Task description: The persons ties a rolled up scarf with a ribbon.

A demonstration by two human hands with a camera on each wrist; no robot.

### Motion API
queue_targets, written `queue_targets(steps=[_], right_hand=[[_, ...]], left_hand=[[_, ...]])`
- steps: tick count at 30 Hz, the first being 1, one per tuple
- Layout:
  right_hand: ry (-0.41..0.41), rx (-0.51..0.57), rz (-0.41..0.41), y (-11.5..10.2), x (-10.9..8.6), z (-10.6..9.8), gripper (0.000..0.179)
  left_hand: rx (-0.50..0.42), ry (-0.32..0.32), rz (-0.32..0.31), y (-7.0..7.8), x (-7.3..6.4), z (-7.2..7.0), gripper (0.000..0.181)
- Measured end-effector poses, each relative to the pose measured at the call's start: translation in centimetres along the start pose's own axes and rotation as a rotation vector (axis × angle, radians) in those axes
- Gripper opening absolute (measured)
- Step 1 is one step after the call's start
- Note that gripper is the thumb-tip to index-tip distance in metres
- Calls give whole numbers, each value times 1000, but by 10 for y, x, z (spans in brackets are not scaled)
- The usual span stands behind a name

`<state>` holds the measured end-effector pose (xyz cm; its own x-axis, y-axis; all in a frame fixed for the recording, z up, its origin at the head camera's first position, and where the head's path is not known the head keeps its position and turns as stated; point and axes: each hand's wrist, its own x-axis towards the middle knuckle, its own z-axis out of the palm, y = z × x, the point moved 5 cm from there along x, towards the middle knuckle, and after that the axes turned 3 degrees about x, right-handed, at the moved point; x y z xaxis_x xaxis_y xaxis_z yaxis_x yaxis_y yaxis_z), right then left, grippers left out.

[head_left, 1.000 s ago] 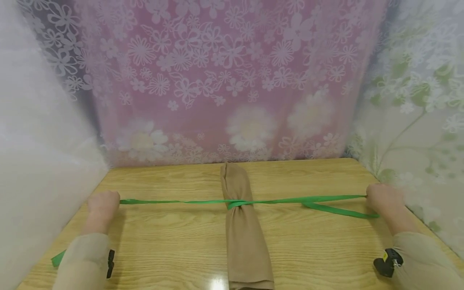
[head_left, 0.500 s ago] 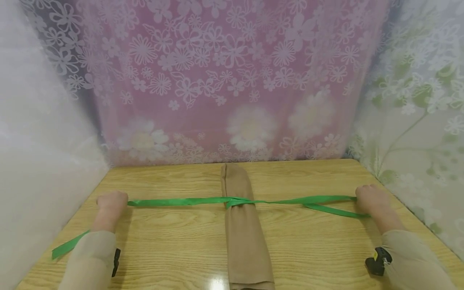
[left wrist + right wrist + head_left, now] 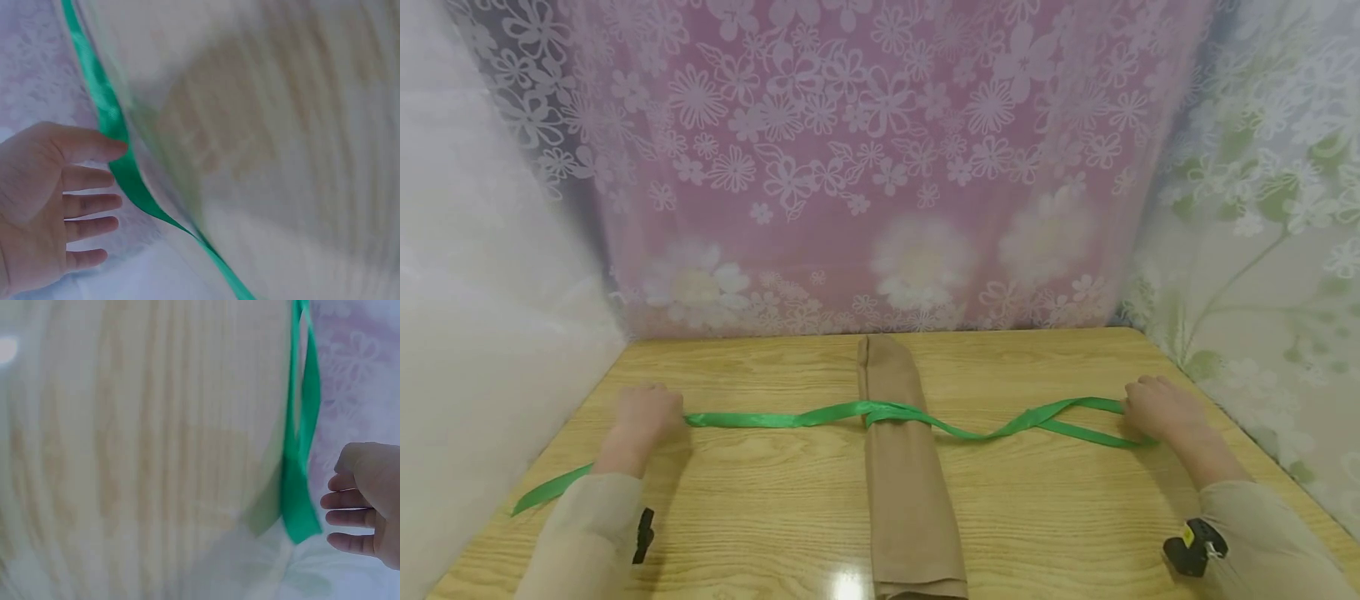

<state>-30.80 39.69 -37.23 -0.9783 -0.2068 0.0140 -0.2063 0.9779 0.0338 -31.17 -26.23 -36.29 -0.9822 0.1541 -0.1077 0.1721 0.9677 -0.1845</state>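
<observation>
A brown folded cloth [image 3: 910,500] lies lengthwise on the table, drawn in slightly by a green ribbon [image 3: 820,414] around its upper part. My left hand [image 3: 651,414] is over the ribbon's left stretch. In the left wrist view its fingers [image 3: 94,204] are straight and spread, with the thumb tip overlapping the ribbon [image 3: 128,181]. At the other side, my right hand [image 3: 1165,408] is beside the ribbon's right end. The right wrist view shows its fingers [image 3: 350,517] loosely extended, holding nothing, with the ribbon's loose end [image 3: 300,512] hanging apart from them.
The wooden table [image 3: 760,517] carries cloth and ribbon. Behind it hangs a pink flowered curtain [image 3: 820,208]; pale sheets stand at left [image 3: 490,292] and right [image 3: 1262,275]. The ribbon's left tail [image 3: 550,490] trails past the left sleeve.
Both hands have moved inward and loosened their grip on the ribbon. The ribbon, taut before, has gone slack and wavy, most of all right of the cloth.
</observation>
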Motion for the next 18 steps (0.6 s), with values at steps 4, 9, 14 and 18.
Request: queue_targets(steps=[4, 9, 14, 18], right_hand=[[34, -48, -72, -20, 3, -11, 29], [87, -9, -70, -45, 8, -23, 39], [143, 14, -125, -74, 10, -28, 39], [211, 20, -220, -98, 9, -31, 38]], left_hand=[[-49, 38, 48, 24, 8, -13, 34], [-95, 73, 110, 60, 20, -28, 55], [-162, 116, 190, 99, 24, -39, 49], [-221, 156, 273, 128, 25, -44, 44]])
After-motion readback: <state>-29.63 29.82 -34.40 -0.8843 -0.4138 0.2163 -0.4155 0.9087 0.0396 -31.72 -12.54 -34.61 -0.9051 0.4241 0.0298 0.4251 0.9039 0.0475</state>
